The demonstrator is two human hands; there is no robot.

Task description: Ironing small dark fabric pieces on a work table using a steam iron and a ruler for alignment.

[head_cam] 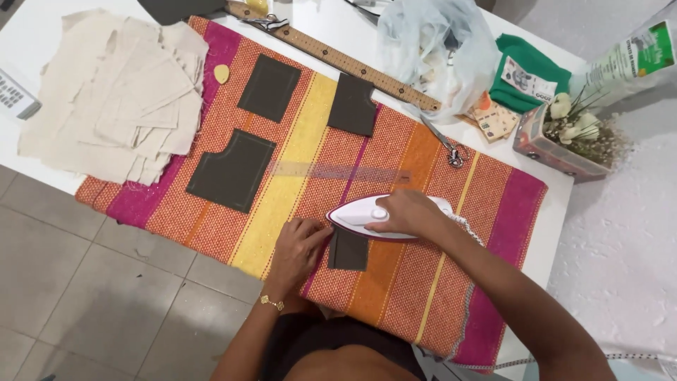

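- While gripped by right hand [403, 212]: white clothes iron [367, 215], on dark fabric piece [348, 250].
- Left hand [300, 243]: fingers flat (holding nothing), pressing striped cloth [296, 162] beside that piece.

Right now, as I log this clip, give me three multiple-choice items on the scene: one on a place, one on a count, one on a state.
1. Where does the iron sit?
A. on the floor tiles
B. on the striped cloth, over the top edge of a dark fabric piece
C. on the pile of cream fabric pieces

2. How many dark fabric pieces lie on the striped cloth?
A. two
B. four
C. six

3. What is the right hand doing?
A. gripping the iron from above
B. lying flat on bare table
C. holding scissors

Answers:
1 B, the iron rests on the striped cloth with the dark piece showing just below it, beside the left hand.
2 B, three pieces lie higher up and one by the iron.
3 A, its fingers wrap the iron's top.
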